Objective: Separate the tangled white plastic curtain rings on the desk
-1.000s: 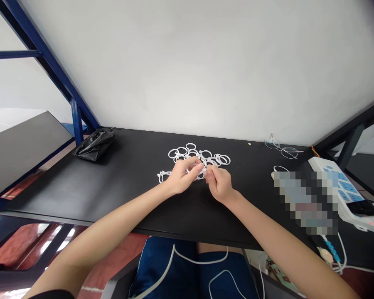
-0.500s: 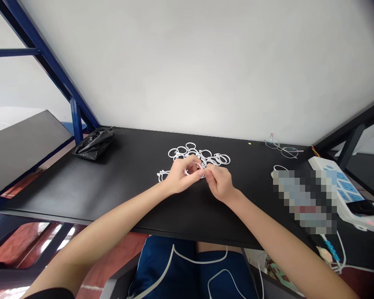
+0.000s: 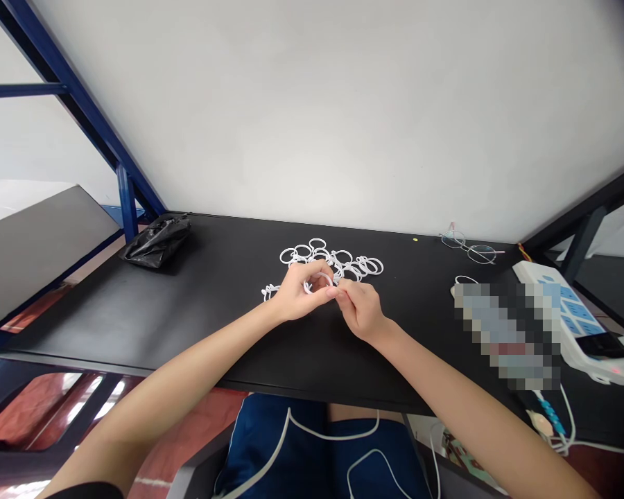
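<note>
Between my hands is a white ring (image 3: 328, 278), which looks like a curtain ring. My left hand (image 3: 302, 291) is closed on it, thumb and fingers curled round its edge. My right hand (image 3: 361, 305) pinches at the ring's right side, its fingertips touching my left thumb tip; the exact spot they grip is hidden. Just behind my hands lies a loose pile of several similar white rings (image 3: 317, 244), some with small loops on them. A few more white rings (image 3: 268, 292) lie to the left, partly covered by my left hand.
The black table (image 3: 213, 277) runs along a white wall. A crumpled black plastic bag (image 3: 157, 241) lies at the far left. On the right are eyeglasses (image 3: 466, 246), a blurred-out device (image 3: 507, 336) with a cable, and a white power strip (image 3: 577, 319).
Both hands have shifted very slightly left with the ring. My right hand has come a little closer to my left thumb. The pile has not moved.
</note>
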Tool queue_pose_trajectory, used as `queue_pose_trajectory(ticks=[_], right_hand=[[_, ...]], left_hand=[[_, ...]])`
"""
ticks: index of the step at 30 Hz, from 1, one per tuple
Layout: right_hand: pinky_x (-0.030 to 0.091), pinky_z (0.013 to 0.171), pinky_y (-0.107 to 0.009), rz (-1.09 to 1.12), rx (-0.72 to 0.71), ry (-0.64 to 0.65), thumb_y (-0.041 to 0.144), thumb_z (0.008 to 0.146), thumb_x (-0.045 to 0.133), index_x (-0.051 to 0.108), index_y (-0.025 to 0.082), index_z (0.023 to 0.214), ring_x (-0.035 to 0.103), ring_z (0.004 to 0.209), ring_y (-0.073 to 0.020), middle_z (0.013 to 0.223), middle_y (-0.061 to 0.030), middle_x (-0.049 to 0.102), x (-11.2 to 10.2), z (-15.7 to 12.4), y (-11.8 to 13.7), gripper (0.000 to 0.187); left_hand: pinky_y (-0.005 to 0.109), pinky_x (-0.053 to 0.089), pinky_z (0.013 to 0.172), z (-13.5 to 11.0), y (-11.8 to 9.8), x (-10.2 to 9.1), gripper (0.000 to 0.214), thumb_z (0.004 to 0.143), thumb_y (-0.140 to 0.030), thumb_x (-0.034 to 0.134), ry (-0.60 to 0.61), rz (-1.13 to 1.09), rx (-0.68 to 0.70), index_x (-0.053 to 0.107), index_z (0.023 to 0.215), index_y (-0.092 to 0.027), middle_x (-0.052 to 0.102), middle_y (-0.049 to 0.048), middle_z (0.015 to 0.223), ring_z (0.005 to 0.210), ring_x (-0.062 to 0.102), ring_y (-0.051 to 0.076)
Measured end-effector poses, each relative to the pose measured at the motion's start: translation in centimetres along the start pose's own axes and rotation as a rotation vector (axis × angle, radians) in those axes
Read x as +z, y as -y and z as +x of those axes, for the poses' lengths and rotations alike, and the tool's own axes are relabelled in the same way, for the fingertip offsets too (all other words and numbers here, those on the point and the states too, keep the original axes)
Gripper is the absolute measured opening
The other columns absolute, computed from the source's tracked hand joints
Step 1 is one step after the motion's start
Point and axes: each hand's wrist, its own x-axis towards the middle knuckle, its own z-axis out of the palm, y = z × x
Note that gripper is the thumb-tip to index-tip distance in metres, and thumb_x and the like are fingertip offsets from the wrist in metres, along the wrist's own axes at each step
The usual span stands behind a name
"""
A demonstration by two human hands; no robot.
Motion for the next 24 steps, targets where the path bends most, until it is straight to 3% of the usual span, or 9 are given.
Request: queue_pose_trajectory(ticks=[7,24], right_hand=[[0.033,0.048,-0.026,-0.051,-0.009,0.014,0.020,0.097,0.036,0.047,0.021,0.075,0.040,0.046,-0.0120,0.054,0.0029,0.044,0.02,0.05,-0.06,0.024],[0.032,0.047,-0.026,-0.068,-0.021,-0.002,0.018,0.097,0.037,0.043,0.021,0.073,0.037,0.046,-0.0119,0.054,0.0031,0.040,0.14,0.09,0.22,0.025]], left_hand=[[0.021,0.034,0.050,0.09,-0.80,0.02,0.042,0.091,-0.049,0.046,-0.030,0.100,0.025,0.055,0.069,-0.014,0.050,-0.0007,0.060,0.052,0.039,0.008],[0.022,0.030,0.047,0.12,-0.67,-0.02,0.044,0.092,-0.047,0.046,-0.034,0.125,0.033,0.054,0.064,-0.014,0.046,-0.0016,0.054,0.050,0.036,0.008]])
